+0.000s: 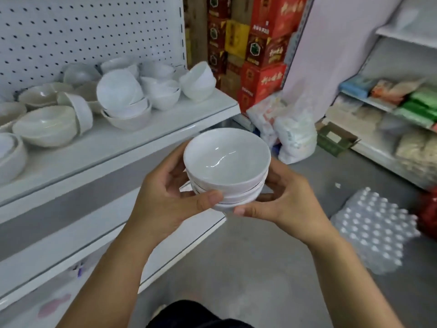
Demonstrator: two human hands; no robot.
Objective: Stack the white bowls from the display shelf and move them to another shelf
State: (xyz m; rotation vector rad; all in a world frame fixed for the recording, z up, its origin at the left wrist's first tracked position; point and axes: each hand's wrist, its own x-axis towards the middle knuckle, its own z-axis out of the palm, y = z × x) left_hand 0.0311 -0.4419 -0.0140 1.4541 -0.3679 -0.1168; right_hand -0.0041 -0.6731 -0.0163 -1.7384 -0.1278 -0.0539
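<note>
A stack of white bowls is held in front of me, out past the edge of the display shelf, above the aisle floor. My left hand grips the stack's left side, thumb across its lower front. My right hand cups the right side from below, thumb under the bottom bowl. Several more white bowls lie jumbled on the display shelf to the left, some nested, some tipped on their sides.
A white pegboard backs the display shelf, with lower shelves beneath it. Red and yellow cartons are stacked ahead, white sacks below them. A wrapped pack of bottles lies on the floor. Another shelf unit with packaged goods stands right.
</note>
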